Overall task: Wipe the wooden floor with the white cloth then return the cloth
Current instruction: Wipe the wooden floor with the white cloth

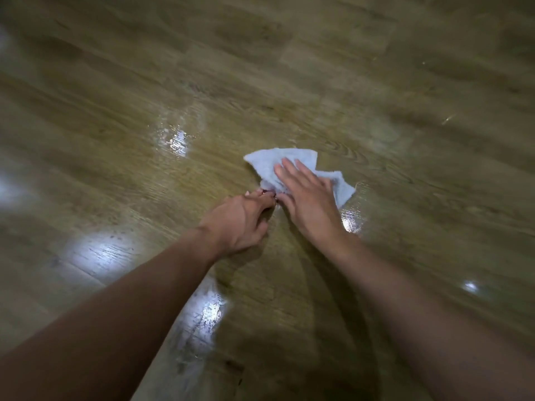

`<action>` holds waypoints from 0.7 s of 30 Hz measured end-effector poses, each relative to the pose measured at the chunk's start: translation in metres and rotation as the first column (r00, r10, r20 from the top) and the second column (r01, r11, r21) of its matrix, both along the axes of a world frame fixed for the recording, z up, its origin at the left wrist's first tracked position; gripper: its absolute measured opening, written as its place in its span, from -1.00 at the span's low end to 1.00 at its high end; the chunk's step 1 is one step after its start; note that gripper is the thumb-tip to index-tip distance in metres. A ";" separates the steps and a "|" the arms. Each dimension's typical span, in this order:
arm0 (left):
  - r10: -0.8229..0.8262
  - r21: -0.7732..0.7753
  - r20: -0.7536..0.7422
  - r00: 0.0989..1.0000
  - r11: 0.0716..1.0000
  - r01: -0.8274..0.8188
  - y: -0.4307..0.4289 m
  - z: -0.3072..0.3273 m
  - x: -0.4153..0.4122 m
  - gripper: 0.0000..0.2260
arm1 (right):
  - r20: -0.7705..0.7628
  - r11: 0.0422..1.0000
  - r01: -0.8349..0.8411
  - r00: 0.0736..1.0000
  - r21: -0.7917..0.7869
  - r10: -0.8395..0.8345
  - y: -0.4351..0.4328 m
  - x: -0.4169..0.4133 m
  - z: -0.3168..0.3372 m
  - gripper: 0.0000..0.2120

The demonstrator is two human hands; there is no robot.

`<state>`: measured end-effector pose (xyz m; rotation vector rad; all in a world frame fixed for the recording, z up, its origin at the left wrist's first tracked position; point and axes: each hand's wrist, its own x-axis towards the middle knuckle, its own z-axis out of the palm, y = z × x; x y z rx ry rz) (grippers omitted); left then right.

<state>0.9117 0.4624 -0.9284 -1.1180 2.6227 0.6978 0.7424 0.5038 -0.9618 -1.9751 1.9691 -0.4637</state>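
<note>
Fingers (285,169) of the right hand (307,198) lie flat and slightly spread on the white cloth (269,166), pressing it to the wooden floor (289,82); the left hand (240,218) curls in, fingertips pinched at the cloth's near corner — two bare hands, one cloth, nothing more; planks run diagonally, glossy, with wet-looking sheen and bright light patches around both forearms; floor edges blur out — grain hard to read there; whether the left fingers truly clamp cloth, I cannot tell; the cloth's middle hides under the right palm
</note>
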 end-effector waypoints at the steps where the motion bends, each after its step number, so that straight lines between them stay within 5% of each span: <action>1: 0.023 0.002 -0.005 1.000 1.000 -0.023 0.000 0.001 -0.002 -0.54 | 0.001 1.000 -0.025 1.000 -0.002 0.025 0.013 -0.007 0.000 -0.54; 5: 0.117 -0.081 0.007 0.993 0.990 -0.116 -0.006 0.001 -0.010 -0.71 | -0.043 0.996 -0.084 0.996 0.012 0.084 -0.007 -0.044 0.001 -0.55; 10: 0.289 -0.128 -0.254 0.923 0.936 -0.329 -0.018 0.016 -0.047 -0.64 | -0.034 0.980 0.185 0.983 0.076 -0.183 -0.077 -0.048 0.001 -0.54; 12: 0.233 -0.147 -0.270 0.934 0.949 -0.280 -0.023 0.032 -0.066 -0.58 | 0.070 0.980 0.194 0.978 0.053 -0.197 -0.058 -0.035 0.000 -0.55; 17: -0.057 -0.280 0.017 0.998 0.958 0.060 0.013 0.028 -0.097 -0.66 | 0.122 0.991 0.130 0.985 -0.033 -0.125 0.052 -0.033 -0.001 -0.52; 21: -0.089 -0.315 0.061 0.994 0.943 0.104 -0.007 0.010 -0.120 -0.55 | 0.152 0.990 0.143 0.979 -0.021 -0.138 0.022 -0.068 -0.001 -0.53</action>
